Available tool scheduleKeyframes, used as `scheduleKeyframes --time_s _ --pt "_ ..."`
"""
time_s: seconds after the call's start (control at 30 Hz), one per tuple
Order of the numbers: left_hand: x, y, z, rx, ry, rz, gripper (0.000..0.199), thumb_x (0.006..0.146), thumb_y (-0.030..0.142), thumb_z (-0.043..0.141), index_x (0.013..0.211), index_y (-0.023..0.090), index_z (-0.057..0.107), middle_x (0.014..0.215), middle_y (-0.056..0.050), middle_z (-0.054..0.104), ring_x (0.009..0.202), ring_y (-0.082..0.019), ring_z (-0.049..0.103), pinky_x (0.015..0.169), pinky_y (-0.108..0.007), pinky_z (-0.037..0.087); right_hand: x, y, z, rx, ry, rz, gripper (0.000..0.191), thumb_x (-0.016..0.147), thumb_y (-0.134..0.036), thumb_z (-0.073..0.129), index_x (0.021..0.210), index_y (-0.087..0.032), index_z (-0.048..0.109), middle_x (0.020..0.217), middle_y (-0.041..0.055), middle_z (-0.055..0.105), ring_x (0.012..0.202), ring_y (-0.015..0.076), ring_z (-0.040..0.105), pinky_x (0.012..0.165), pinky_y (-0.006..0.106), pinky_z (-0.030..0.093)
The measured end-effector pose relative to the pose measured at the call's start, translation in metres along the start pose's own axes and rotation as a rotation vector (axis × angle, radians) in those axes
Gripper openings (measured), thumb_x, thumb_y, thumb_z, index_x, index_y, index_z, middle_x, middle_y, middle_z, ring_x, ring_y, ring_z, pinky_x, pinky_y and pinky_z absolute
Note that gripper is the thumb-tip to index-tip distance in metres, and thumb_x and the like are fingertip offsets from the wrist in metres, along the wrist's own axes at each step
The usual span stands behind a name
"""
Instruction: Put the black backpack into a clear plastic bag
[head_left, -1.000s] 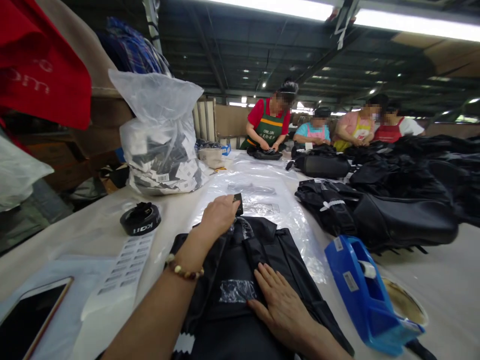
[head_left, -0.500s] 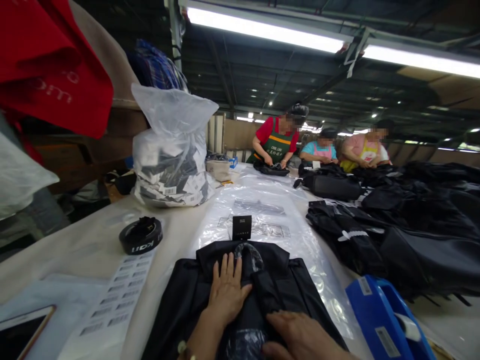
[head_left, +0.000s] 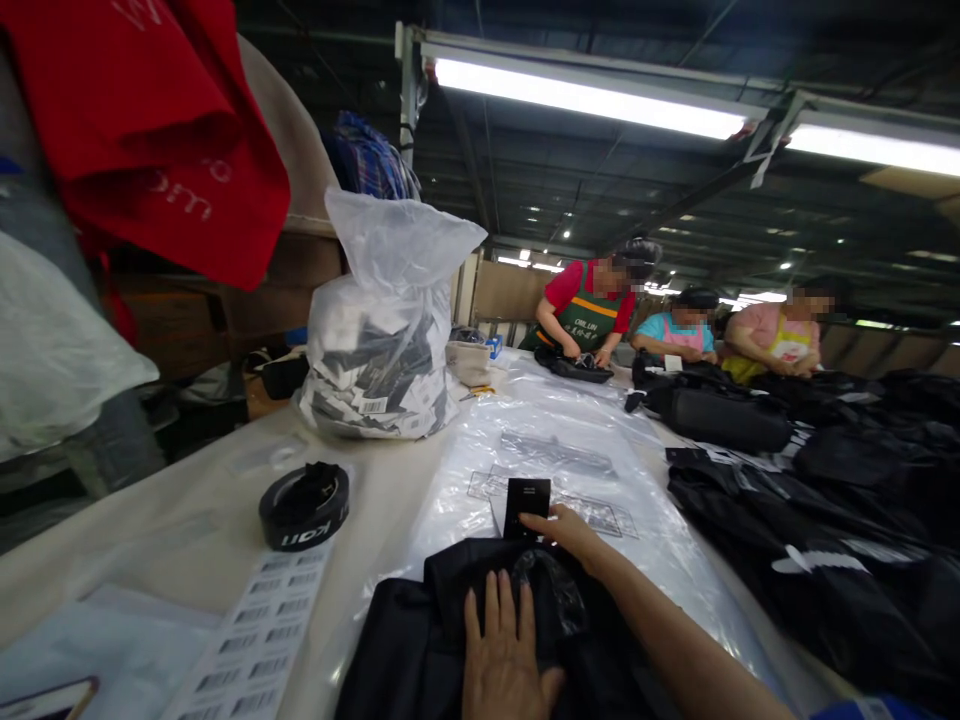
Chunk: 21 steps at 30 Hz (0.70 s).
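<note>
A black bag (head_left: 405, 640) lies in front of me on clear plastic sheeting. My left hand (head_left: 504, 655) rests flat on its upper part, fingers spread. Beyond the bag's top edge a black hang tag (head_left: 523, 496) stands up, with a white card partly hidden behind it. My right hand (head_left: 574, 535) reaches across the bag and grips the tag's lower right edge between thumb and fingers. A loop wrapped in clear film (head_left: 561, 590) shows beside my left hand.
Left on the table (head_left: 375, 480) are a roll of printed black tape (head_left: 304, 510), barcode stickers (head_left: 259, 630), a phone (head_left: 52, 700) and a plastic sack of labels (head_left: 379, 350). Black bags (head_left: 810, 540) are heaped right. Several co-workers (head_left: 589, 310) handle bags farther back.
My right hand has gone from the bag's lower right up to the hang tag and taken hold of it. My left hand stays flat on the bag. The view has shifted.
</note>
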<state>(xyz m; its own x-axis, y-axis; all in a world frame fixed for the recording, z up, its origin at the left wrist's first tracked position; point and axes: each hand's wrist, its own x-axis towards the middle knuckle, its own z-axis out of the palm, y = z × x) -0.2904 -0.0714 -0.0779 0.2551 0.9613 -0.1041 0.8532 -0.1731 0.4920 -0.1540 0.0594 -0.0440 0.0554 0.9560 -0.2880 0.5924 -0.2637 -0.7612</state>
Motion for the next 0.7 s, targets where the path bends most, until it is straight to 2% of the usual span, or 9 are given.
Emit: scheduleKeyframes --time_s 0.1,0.27,0.4,0.5,0.6,0.7 --pt "0.001 0.001 -0.005 -0.058 -0.039 -0.005 0.082 0.079 0.069 0.029 0.139 0.014 0.021 0.146 -0.02 0.006 0.135 -0.033 -0.002 0.109 -0.059 0.001 0.009 -0.006 0.01 0.151 -0.074 0.066 0.037 0.069 -0.048 0.067 0.078 -0.012 0.066 0.068 0.0054 0.066 0.059 0.0144 0.057 0.055 0.025 0.04" --pt "0.006 -0.001 -0.004 -0.106 -0.071 -0.001 0.087 0.075 0.07 0.038 0.138 0.013 0.022 0.144 -0.021 0.005 0.135 -0.035 -0.001 0.109 -0.06 0.001 0.025 -0.005 0.027 0.446 -0.133 0.133 0.025 0.065 -0.034 0.07 0.075 -0.012 0.065 0.073 0.0065 0.068 0.061 0.0148 0.061 0.058 0.025 0.046" --pt "0.009 -0.004 0.011 -0.072 0.084 0.003 0.082 0.074 0.069 0.042 0.135 0.015 0.032 0.142 -0.021 0.017 0.134 -0.037 0.012 0.108 -0.063 0.011 0.033 -0.002 0.035 0.608 -0.14 0.147 0.016 0.056 -0.022 0.07 0.063 -0.012 0.059 0.056 0.0048 0.062 0.046 0.0136 0.055 0.049 0.027 0.044" --pt "0.01 -0.005 0.023 -0.022 0.223 0.018 0.075 0.074 0.066 0.046 0.131 0.017 0.039 0.139 -0.02 0.027 0.132 -0.038 0.024 0.106 -0.064 0.02 0.034 -0.008 0.032 0.73 -0.128 0.038 0.022 0.05 -0.019 0.07 0.067 -0.015 0.058 0.056 0.0004 0.062 0.048 0.0116 0.054 0.05 0.024 0.043" --pt "0.01 -0.006 0.028 0.026 0.337 0.005 0.069 0.076 0.061 0.048 0.13 0.019 0.042 0.138 -0.02 0.032 0.131 -0.036 0.028 0.107 -0.061 0.022 0.027 -0.019 0.022 0.827 -0.114 -0.127 0.031 0.045 -0.023 0.072 0.072 -0.018 0.058 0.064 -0.0032 0.064 0.062 0.0128 0.059 0.064 0.026 0.047" --pt "0.011 -0.006 0.024 0.004 0.211 0.01 0.072 0.075 0.06 0.05 0.132 0.018 0.038 0.14 -0.02 0.027 0.132 -0.038 0.023 0.107 -0.063 0.018 0.009 -0.025 0.007 0.809 -0.136 -0.264 0.033 0.042 -0.023 0.075 0.071 -0.018 0.06 0.066 -0.0033 0.064 0.067 0.0147 0.059 0.071 0.03 0.046"
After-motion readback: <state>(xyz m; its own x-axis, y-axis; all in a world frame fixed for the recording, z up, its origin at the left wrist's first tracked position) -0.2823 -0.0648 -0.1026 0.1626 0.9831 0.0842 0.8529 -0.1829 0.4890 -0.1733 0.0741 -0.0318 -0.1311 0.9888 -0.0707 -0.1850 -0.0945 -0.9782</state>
